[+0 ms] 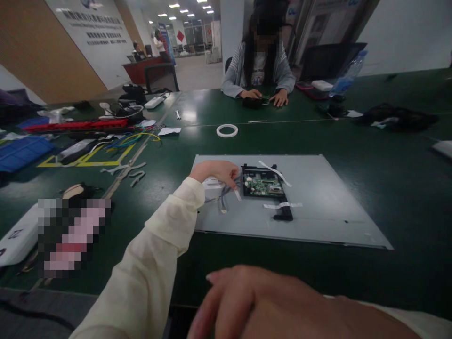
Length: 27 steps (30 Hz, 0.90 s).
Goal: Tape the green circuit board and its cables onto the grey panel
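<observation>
A grey metal panel (318, 197) lies flat on the dark green table. A green circuit board (263, 184) in a black frame sits on its left half, with white tape strips (282, 205) beside it. My left hand (215, 171) reaches out in a cream sleeve and rests on the panel just left of the board, its fingers curled over thin wires (223, 198) there; whether it pinches them I cannot tell. My right hand (282, 306) hovers close to the camera at the bottom edge, fingers loosely apart, holding nothing.
A person sits across the table, hands on a small dark device (252, 102). A white tape ring (227, 130) lies beyond the panel. Cables, a red strip (76, 125), blue tray (21, 151) and tools crowd the left. A water bottle (348, 74) and dark cloth (395, 117) lie at the right.
</observation>
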Motion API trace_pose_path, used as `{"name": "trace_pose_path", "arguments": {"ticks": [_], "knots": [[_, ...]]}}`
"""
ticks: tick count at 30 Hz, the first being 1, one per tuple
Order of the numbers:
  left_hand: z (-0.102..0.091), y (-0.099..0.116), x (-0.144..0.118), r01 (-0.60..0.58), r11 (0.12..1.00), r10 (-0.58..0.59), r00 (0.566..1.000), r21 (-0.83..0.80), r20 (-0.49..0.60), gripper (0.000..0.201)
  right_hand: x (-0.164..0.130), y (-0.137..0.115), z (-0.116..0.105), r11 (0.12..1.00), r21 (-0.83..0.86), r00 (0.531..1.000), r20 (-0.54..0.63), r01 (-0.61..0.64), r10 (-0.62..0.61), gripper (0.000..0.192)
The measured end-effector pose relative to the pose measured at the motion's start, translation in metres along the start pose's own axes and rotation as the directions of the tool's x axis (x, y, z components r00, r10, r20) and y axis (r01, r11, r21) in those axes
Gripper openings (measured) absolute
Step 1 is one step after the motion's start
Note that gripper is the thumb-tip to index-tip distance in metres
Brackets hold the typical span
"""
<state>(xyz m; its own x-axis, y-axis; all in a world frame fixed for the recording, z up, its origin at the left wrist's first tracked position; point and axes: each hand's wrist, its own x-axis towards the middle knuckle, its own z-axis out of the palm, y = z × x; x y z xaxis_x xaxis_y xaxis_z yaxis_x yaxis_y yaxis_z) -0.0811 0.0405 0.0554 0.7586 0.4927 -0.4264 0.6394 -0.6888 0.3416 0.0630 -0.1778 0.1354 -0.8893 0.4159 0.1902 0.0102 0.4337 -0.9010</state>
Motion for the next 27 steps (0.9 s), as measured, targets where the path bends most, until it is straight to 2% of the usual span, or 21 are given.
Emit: {"name": "trace_pose_path", "arguments": {"ticks": [2,3,4,5,6,7,9,11,16,18,23,27], "knots": [[-0.001,0.001,-0.001,0.002,1.000,-0.002,1.000,0.024,-0.002,0.030,0.002,0.026,-0.003,0.980,-0.196,0.998,-0.040,0.044,-0.053,0.048],[-0.002,0.002,-0.003,0.002,0.999,-0.002,1.000,0.043,-0.001,0.029,0.003,0.043,-0.004,0.941,-0.323,0.992,-0.048,0.097,-0.119,0.052],[-0.004,0.003,-0.004,-0.001,0.998,0.001,1.000,0.065,0.007,0.027,0.004,0.061,-0.007,0.873,-0.476,0.985,-0.072,0.106,-0.159,0.050],[-0.006,0.003,-0.007,-0.005,0.996,0.003,1.000,0.085,0.019,0.026,0.004,0.079,-0.009,0.781,-0.617,0.989,-0.035,0.093,-0.146,0.044],[-0.008,0.004,-0.010,-0.009,0.995,0.005,0.999,0.099,0.035,0.027,0.003,0.096,-0.012,0.700,-0.707,0.992,0.011,0.098,-0.127,0.040],[-0.011,0.003,-0.013,-0.013,0.994,0.007,0.999,0.107,0.052,0.029,0.001,0.110,-0.015,0.654,-0.751,0.995,0.050,0.091,-0.081,0.040],[-0.017,0.002,-0.021,-0.009,0.994,0.001,0.997,0.105,0.079,0.034,-0.003,0.128,-0.020,0.625,-0.781,0.999,0.034,0.010,0.026,0.044],[-0.022,0.000,-0.028,0.021,0.995,-0.030,0.996,0.097,0.089,0.039,-0.007,0.134,-0.022,0.634,-0.770,0.995,-0.010,-0.069,0.097,0.048],[-0.027,-0.005,-0.044,0.177,0.975,-0.189,0.979,0.137,0.076,0.046,-0.010,0.130,-0.022,0.633,-0.767,0.991,-0.034,-0.107,0.127,0.044],[-0.028,-0.004,-0.049,0.203,0.967,-0.217,0.973,0.155,0.081,0.044,-0.011,0.132,-0.023,0.609,-0.782,0.989,-0.068,-0.133,0.128,0.043],[-0.034,0.007,-0.059,0.136,0.984,-0.151,0.980,0.114,0.129,0.042,-0.022,0.147,-0.039,0.466,-0.851,0.969,-0.200,-0.244,0.142,0.043],[-0.037,0.018,-0.063,0.093,0.993,-0.102,0.988,0.076,0.119,0.040,-0.039,0.157,-0.057,0.326,-0.873,0.932,-0.341,-0.363,0.124,0.042]]}}
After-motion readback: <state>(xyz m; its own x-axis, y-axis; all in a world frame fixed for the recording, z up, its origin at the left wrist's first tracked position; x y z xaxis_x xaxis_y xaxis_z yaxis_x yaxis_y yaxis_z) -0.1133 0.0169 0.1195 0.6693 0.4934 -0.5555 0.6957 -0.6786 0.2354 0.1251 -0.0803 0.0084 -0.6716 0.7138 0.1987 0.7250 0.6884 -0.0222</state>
